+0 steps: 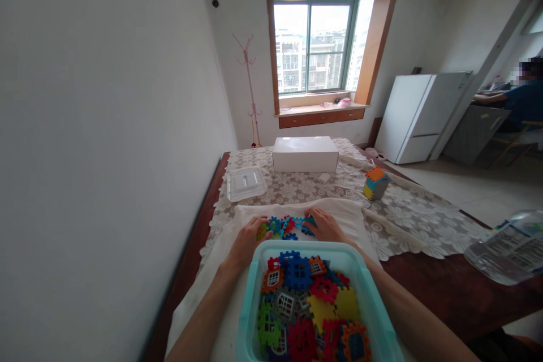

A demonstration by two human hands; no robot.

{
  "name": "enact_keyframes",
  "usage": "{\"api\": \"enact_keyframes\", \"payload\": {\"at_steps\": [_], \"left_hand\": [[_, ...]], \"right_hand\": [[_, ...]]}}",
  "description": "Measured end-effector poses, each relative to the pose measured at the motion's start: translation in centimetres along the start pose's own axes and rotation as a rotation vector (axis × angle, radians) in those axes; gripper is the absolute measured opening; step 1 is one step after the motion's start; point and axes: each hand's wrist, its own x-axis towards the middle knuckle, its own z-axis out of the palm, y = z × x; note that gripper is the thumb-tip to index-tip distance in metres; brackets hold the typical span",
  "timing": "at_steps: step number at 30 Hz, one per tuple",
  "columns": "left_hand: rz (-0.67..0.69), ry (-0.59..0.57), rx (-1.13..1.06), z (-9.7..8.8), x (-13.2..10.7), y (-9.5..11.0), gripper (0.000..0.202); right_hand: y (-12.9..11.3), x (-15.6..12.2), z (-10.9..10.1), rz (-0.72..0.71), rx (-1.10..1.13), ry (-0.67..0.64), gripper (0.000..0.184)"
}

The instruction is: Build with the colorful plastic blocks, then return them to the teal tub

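A flat row of joined plastic building tiles (285, 226), blue, red, green and orange, lies on a cream cloth (339, 212) just beyond a teal bin. My left hand (247, 236) curls its fingers on the row's left end. My right hand (326, 225) presses its closed fingers on the right end. The teal bin (253, 283) close to me holds several loose tiles in many colours. A small built block of tiles (375, 182) stands on the lace tablecloth to the right.
A white box (305, 153) and a clear plastic lid (245, 183) sit further back on the table. A clear bottle (504, 249) lies at the right edge. A wall runs along the left. A white fridge and a seated person are at the far right.
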Motion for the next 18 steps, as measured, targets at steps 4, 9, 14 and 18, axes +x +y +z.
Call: {"api": "enact_keyframes", "payload": {"at_steps": [4,9,14,18], "left_hand": [[0.000,0.013,-0.002,-0.2,0.0,0.5,0.035],[0.015,-0.037,0.019,-0.3,-0.2,0.7,0.034],[0.054,-0.076,0.227,-0.2,-0.4,0.3,0.032],[0.019,-0.037,0.225,-0.1,-0.4,0.2,0.037]], "right_hand": [[-0.1,0.0,-0.3,0.035,-0.024,0.006,0.017],[-1.4,-0.1,-1.0,0.036,-0.042,-0.058,0.027],[-1.2,-0.1,-1.8,0.033,0.003,-0.176,0.033],[-0.5,0.1,-2.2,0.074,0.015,-0.139,0.019]]}}
